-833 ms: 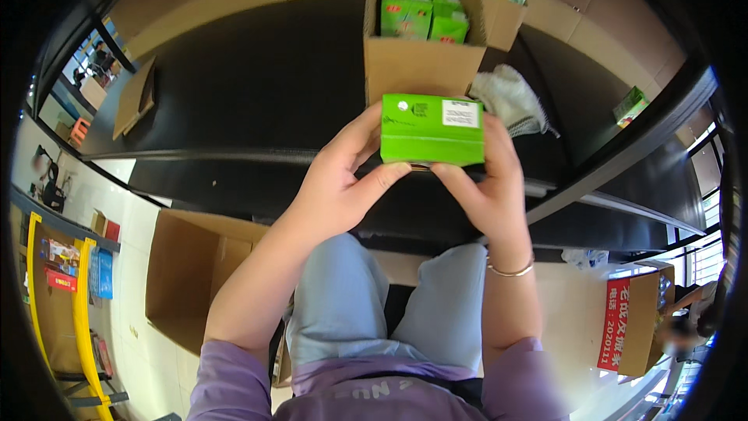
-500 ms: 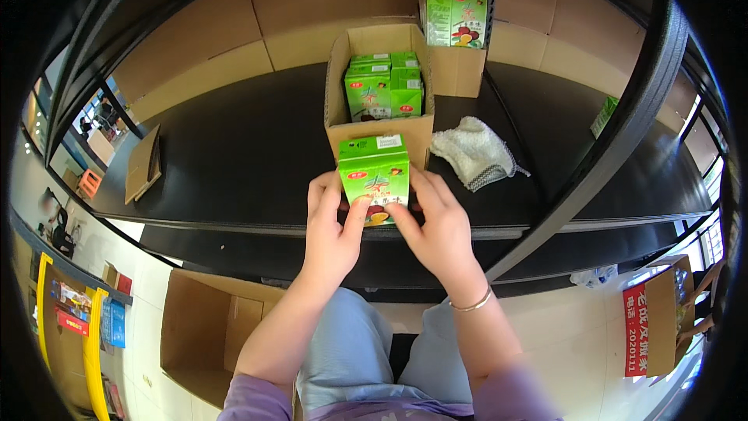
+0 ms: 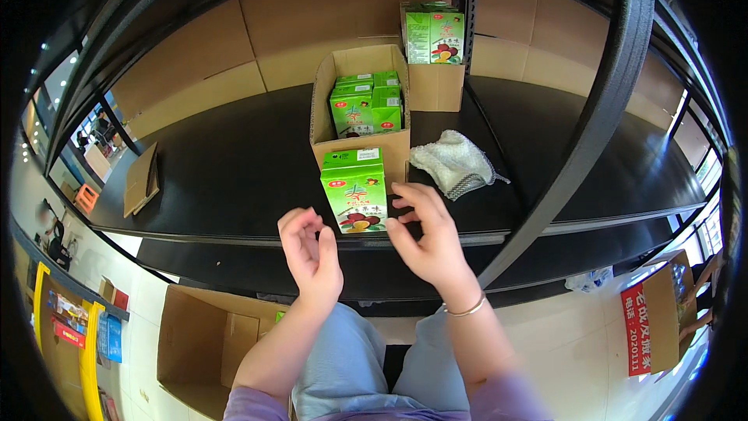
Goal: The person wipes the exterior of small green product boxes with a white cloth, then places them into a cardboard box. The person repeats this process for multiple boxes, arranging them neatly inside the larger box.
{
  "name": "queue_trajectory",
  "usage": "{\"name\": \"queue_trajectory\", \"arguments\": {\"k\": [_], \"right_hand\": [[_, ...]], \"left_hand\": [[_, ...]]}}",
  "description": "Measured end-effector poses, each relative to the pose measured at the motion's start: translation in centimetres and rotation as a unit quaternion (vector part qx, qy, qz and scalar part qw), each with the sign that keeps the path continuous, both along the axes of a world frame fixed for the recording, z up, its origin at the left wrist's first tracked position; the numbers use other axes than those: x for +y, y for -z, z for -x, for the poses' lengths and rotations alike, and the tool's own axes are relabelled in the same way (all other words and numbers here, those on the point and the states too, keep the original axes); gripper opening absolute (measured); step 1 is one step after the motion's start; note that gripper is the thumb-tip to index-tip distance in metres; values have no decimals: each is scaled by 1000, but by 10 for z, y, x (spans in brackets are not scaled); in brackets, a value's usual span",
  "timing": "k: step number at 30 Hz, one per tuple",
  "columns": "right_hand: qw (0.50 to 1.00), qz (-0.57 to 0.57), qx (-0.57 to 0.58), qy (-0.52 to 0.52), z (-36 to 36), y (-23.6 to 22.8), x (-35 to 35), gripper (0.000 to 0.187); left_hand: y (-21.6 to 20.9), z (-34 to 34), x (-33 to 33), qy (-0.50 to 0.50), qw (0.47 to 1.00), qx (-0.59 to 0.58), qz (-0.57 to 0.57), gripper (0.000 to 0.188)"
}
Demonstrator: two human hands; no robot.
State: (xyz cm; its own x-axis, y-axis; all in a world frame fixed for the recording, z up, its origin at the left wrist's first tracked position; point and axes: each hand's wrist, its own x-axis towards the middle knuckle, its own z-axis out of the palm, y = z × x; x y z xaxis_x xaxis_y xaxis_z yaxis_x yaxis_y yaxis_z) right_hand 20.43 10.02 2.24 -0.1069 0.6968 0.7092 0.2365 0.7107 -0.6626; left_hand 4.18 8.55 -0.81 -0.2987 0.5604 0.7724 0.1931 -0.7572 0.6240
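Note:
A green box with fruit pictures [image 3: 354, 201] stands upright at the front edge of the black shelf [image 3: 226, 156]. My left hand [image 3: 310, 256] is off to its lower left, apart from it, with loosely curled fingers and nothing in them. Close by the box's right side is my right hand [image 3: 425, 240], fingers bent and apart; whether a fingertip touches the box I cannot tell. Right behind it, an open cardboard carton [image 3: 398, 153] holds several similar green boxes [image 3: 353, 114]. A white cloth [image 3: 454, 160] lies crumpled to the right of the carton.
Another carton [image 3: 436, 87] with green boxes [image 3: 435, 37] stands at the back. A slanted black post [image 3: 580, 136] rises on the right. Folded cardboard [image 3: 142, 179] lies at the shelf's left end. Below, an open carton [image 3: 191, 343] sits on the floor near my left arm.
Both hands have let go of the green box, which now stands by itself. My left hand has drawn away to the left and down; the right has moved slightly off. The view has shifted a little.

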Motion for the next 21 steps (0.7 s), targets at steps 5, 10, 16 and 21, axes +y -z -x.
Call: {"name": "queue_trajectory", "arguments": {"k": [5, 10, 16, 21], "right_hand": [[973, -150, -67, 164, -36, -9, 7, 30], [927, -91, -243, 271, -51, -8, 21, 58], [854, -45, -320, 409, -44, 8, 28, 38], [894, -72, -248, 367, -49, 8, 20, 16]], "left_hand": [[-16, -23, -21, 155, 969, 190, -12, 13], [-34, -74, 11, 356, 853, -89, 372, 44], [-46, -93, 34, 428, 768, -279, 386, 22], [-34, -98, 30, 408, 798, -264, 357, 35]]}}
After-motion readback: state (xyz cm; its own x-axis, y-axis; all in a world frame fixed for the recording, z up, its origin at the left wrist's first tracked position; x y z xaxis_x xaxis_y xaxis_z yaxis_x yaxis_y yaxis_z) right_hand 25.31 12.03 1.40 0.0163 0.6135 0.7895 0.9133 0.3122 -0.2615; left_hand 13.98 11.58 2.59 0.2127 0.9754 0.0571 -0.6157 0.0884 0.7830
